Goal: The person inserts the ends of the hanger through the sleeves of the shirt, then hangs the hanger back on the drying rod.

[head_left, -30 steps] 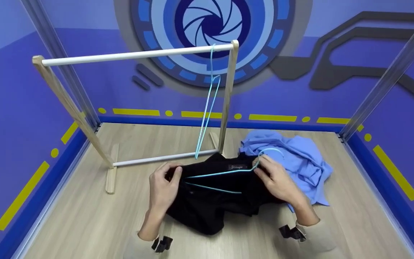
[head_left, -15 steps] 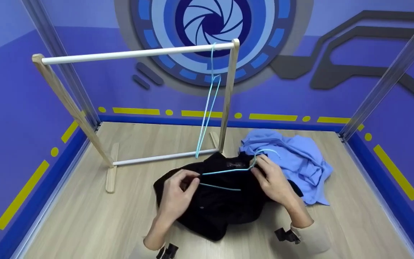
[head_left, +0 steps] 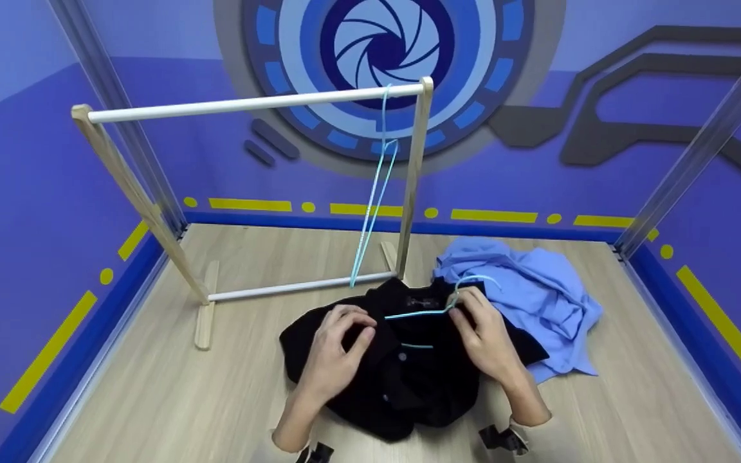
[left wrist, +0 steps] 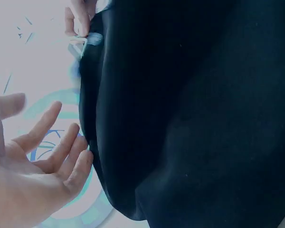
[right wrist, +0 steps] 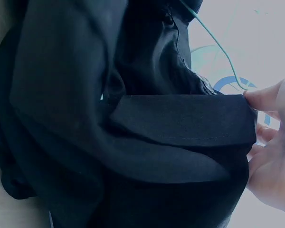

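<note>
A black collared shirt lies bunched on the table with a light-blue wire hanger inside its neck opening. My right hand pinches the hanger at the base of its hook, beside the collar. The right wrist view shows that thumb at the wire, the other fingers partly hidden behind the cloth. Over the shirt's left front is my left hand. Its fingers are loosely extended in the left wrist view, some tips right at the black cloth's edge. Much of the hanger is covered by the shirt.
Behind the shirt stands a rack with a white top rail and wooden legs. Another light-blue hanger hangs near its right end. A crumpled blue garment lies at the right, partly under the black shirt. Patterned walls enclose the table.
My left hand has moved right from the shirt's left edge and let go of the cloth. The left side now covers more of the hanger. My right hand has kept hold of the hanger.
</note>
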The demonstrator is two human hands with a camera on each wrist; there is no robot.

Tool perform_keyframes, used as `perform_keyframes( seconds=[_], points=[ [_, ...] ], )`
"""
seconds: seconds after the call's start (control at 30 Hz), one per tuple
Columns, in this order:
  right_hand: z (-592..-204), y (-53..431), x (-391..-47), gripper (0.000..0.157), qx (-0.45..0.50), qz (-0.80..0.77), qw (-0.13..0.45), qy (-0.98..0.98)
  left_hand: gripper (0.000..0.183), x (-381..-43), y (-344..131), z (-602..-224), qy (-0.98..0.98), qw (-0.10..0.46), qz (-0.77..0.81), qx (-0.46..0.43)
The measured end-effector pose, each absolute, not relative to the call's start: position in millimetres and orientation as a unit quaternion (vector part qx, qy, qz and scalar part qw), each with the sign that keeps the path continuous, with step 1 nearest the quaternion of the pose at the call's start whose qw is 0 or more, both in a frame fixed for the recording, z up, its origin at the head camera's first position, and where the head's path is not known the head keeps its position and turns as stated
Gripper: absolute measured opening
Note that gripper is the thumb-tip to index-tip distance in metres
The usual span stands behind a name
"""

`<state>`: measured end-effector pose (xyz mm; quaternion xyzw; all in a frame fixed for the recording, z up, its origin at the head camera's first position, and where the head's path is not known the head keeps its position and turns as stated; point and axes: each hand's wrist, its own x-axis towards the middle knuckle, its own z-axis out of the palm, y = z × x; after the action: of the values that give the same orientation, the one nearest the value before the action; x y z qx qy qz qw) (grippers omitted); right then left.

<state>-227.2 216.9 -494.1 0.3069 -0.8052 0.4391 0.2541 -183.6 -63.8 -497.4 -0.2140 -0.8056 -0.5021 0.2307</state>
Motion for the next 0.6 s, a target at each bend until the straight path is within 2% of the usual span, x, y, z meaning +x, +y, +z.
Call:
perform_keyframes(
  seconds=[0.17, 0.27, 0.43, 0.6],
  points=[
    [-496.6, 216.7, -226.1, 0.017, 0.312, 0.439, 0.258, -0.802, 0.023, -189.1, -70.8, -503.1, -0.821, 0.278, -0.471, -0.163],
    [-497.6, 216.9, -226.3, 0.018, 0.314, 0.441, 0.263, -0.798, 0.026, -191.1, -77.2, -504.1, -0.846, 0.261, -0.441, -0.146],
    [-498.1, 217.0, -226.3, 0.020, 0.312, 0.441, 0.269, -0.797, 0.020, -194.9, -84.5, -502.8, -0.864, 0.214, -0.420, -0.177],
    [-497.0, 216.1, -226.1, 0.020, 0.311, 0.444, 0.271, -0.796, 0.016, -199.5, -85.8, -501.4, -0.843, 0.227, -0.438, -0.215]
  ],
)
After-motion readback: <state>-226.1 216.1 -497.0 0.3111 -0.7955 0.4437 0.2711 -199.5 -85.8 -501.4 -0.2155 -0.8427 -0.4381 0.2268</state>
